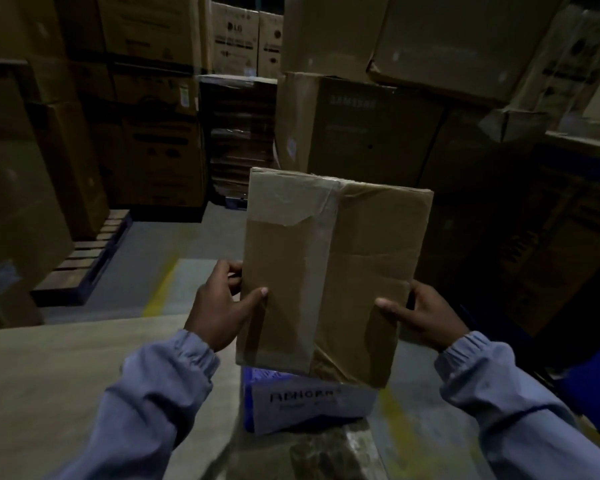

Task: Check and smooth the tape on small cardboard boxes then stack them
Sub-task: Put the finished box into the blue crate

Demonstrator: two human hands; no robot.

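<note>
A small flat cardboard box [333, 271] is held up in the air at the centre of the head view, its broad face toward me. Clear tape [312, 244] runs down its middle and across the upper left part, wrinkled near the top. My left hand [222, 306] grips the box's lower left edge, thumb on the front face. My right hand [420, 313] grips the lower right edge, thumb on the front as well. Both sleeves are light blue.
Under the held box lies a blue and white printed box [302, 403] on other packages. A large cardboard surface [49, 375] spreads at the lower left. Tall stacks of big cartons [361, 126] stand around, on pallets [84, 258]. Grey floor with yellow lines lies between.
</note>
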